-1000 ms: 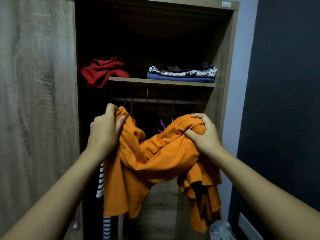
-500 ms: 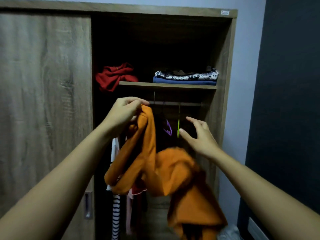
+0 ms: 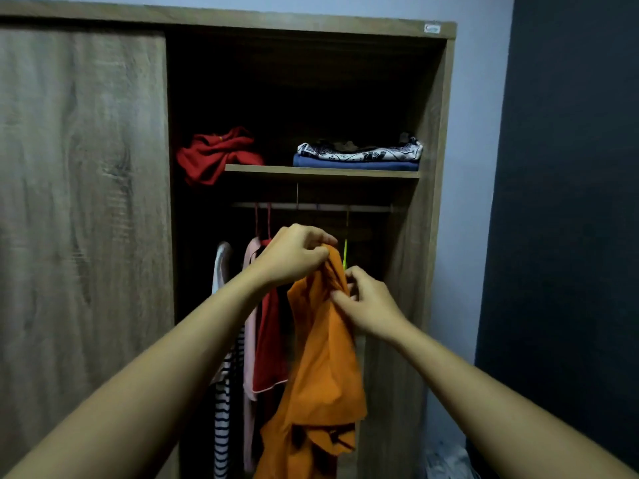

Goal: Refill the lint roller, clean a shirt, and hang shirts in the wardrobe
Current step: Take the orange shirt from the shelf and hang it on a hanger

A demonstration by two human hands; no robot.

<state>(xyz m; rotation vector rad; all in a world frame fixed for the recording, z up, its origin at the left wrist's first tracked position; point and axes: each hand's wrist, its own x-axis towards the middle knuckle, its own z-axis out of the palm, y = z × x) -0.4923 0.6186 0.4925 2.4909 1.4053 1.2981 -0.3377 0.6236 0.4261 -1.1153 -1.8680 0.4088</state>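
I am looking into the open wardrobe (image 3: 435,202), and I am taking its hanging rail (image 3: 311,206) as my landmark. Below the rail my left hand (image 3: 294,257) is holding the orange shirt (image 3: 321,357) up by its top edge, the grip pinched tight on a bunch of the fabric. My right hand (image 3: 368,302) is sitting just lower and to the right, its grip narrowed on a fold of the same shirt. The rest of the shirt is hanging down in loose folds, well below the rail. A green hanger (image 3: 344,254) is showing just behind the shirt's top, dangling from the rail. Left of the shirt, a red garment (image 3: 271,340), a pink garment (image 3: 249,340) and a striped garment (image 3: 221,426) are hanging from the rail. Above the rail, the shelf (image 3: 321,171) is carrying a crumpled red cloth (image 3: 214,155) and a folded stack (image 3: 358,157).
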